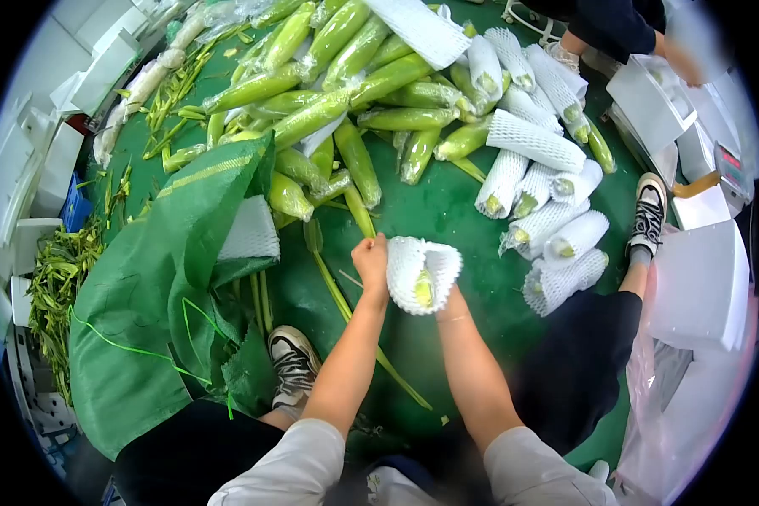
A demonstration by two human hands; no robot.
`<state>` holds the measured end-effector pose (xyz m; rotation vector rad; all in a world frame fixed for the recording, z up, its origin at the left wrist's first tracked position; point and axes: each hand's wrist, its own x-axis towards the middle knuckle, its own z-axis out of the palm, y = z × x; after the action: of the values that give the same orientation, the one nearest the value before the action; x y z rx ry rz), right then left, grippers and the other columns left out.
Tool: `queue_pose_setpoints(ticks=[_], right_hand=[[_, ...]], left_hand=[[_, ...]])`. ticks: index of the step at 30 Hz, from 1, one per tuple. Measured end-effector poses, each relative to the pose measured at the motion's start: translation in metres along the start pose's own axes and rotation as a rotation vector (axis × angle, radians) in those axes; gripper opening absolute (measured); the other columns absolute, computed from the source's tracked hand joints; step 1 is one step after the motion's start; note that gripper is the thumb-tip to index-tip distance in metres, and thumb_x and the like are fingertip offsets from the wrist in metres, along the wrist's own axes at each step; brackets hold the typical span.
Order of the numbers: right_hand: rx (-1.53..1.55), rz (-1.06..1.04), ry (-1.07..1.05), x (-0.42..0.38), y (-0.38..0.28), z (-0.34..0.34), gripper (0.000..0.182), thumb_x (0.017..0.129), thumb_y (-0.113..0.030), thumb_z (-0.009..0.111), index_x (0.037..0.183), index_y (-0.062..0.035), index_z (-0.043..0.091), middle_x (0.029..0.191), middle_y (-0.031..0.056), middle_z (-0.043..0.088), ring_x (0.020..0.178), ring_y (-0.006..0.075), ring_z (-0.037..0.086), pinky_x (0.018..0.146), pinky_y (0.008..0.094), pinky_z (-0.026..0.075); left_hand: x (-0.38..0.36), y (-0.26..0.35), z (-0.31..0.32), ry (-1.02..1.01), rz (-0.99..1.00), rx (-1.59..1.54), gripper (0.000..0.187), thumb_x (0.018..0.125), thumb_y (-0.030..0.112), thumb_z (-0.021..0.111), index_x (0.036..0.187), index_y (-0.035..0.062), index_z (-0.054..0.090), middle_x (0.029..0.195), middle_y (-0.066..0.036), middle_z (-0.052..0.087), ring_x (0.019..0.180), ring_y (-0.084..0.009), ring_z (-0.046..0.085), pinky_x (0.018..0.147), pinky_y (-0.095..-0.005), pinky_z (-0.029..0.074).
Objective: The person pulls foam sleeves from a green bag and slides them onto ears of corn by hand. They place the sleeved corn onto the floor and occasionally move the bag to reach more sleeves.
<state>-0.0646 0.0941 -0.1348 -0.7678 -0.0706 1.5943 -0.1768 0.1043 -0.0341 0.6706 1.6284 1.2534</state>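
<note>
My left hand is closed, with the narrow end of a green ear of corn from the pile running into its fingers. Right beside it is a white foam net sleeve with the pale cut end of an ear inside. My right hand holds this sleeve from behind, so its fingers are hidden and only the wrist shows. Ahead lies a heap of green ears of corn in clear film. To the right, several ears in foam sleeves lie on the green floor.
A green woven sack with a foam sheet lies by my left leg. Loose leaves pile up on the far left. White foam boxes stand at the right, where another person's arm reaches in. A long stalk crosses the floor.
</note>
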Motion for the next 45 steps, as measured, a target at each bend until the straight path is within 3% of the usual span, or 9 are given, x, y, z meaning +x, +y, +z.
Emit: queue_pose_setpoints(ticks=[3,6,11,13,15,19,23,35,45], right_hand=[[-1.057,-0.455,-0.1,-0.008,-0.021,0.003,0.021,0.09,-0.021,0.053,0.087,-0.0033,0.064,0.09,0.0106,0.065,0.079,0.022,0.063,0.071,0.0334,0.053],[0.143,0.136,0.045,-0.064,-0.066,0.072,0.04,0.095,-0.034,0.041,0.124,-0.0074,0.049,0.125,0.0071,0.054,0.113,0.0241,0.052,0.097,0.0368,0.042],[0.116,-0.057,0.094,-0.05,-0.141,0.086,0.042,0.092,-0.038,0.041,0.115,-0.0056,0.054,0.106,0.0069,0.061,0.098,0.0201,0.057,0.091,0.0384,0.046],[0.363,0.091,-0.567,-0.015,-0.196,0.048,0.039,0.091,-0.035,0.043,0.111,-0.0037,0.055,0.092,0.005,0.06,0.084,0.0142,0.056,0.081,0.0334,0.049],[0.05,-0.335,0.031,-0.054,-0.213,0.158,0.033,0.09,-0.031,0.044,0.104,-0.0025,0.056,0.079,0.0028,0.056,0.07,0.0105,0.053,0.065,0.0273,0.048],[-0.819,-0.439,-0.049,-0.071,-0.106,0.234,0.014,0.087,-0.02,0.056,0.092,-0.0075,0.06,0.077,0.004,0.061,0.065,0.011,0.056,0.055,0.0232,0.046],[-1.659,-0.369,-0.362,-0.096,0.042,0.296,0.051,0.08,-0.042,0.062,0.09,0.0061,0.05,0.083,0.0291,0.061,0.08,0.0451,0.059,0.071,0.0487,0.048],[-0.608,-0.061,-0.061,-0.107,-0.039,0.169,0.013,0.084,-0.006,0.061,0.095,-0.0016,0.058,0.082,0.0069,0.065,0.064,0.0077,0.056,0.051,0.0205,0.041],[-1.349,-0.808,-0.109,-0.007,-0.079,0.168,0.017,0.075,-0.015,0.063,0.079,0.0012,0.065,0.074,0.0196,0.065,0.073,0.0337,0.065,0.061,0.0389,0.05]], left_hand=[[0.009,0.004,0.022,0.216,0.162,0.324,0.025,0.079,0.019,0.061,0.065,-0.0019,0.059,0.063,-0.016,0.061,0.052,-0.024,0.055,0.055,-0.0395,0.045],[-0.003,0.038,0.053,0.355,0.015,0.596,0.026,0.08,0.023,0.056,0.074,-0.0001,0.065,0.079,-0.023,0.063,0.078,-0.0418,0.062,0.07,-0.0494,0.049],[0.012,0.056,0.131,-0.044,0.161,0.545,0.03,0.074,0.024,0.057,0.077,-0.0046,0.065,0.085,-0.026,0.063,0.086,-0.0401,0.062,0.078,-0.0452,0.049],[0.003,0.09,0.154,-0.294,0.361,0.396,0.027,0.077,0.026,0.06,0.081,-0.0004,0.065,0.082,-0.024,0.063,0.08,-0.0394,0.062,0.074,-0.0443,0.049],[-0.014,0.106,0.149,-0.251,0.456,0.297,0.021,0.077,0.021,0.065,0.081,0.0008,0.063,0.074,-0.017,0.065,0.072,-0.0368,0.062,0.069,-0.0428,0.049],[0.021,0.025,0.079,-0.358,0.629,-0.115,0.018,0.08,0.02,0.061,0.078,0.0019,0.06,0.063,-0.006,0.059,0.053,-0.0173,0.056,0.05,-0.0327,0.047],[0.003,0.03,-0.027,-0.288,-0.137,0.048,0.013,0.082,0.015,0.057,0.08,0.0022,0.06,0.06,-0.004,0.055,0.044,-0.0099,0.046,0.038,-0.0247,0.036],[-0.025,0.065,-0.054,-0.49,-0.265,-0.634,0.023,0.094,0.024,0.048,0.11,0.0087,0.053,0.095,-0.002,0.059,0.086,-0.0129,0.058,0.067,-0.0284,0.048],[0.05,0.094,0.002,-0.619,-0.18,-0.363,0.019,0.087,0.013,0.059,0.101,0.0007,0.06,0.091,-0.003,0.062,0.082,-0.0132,0.058,0.076,-0.0285,0.046]])
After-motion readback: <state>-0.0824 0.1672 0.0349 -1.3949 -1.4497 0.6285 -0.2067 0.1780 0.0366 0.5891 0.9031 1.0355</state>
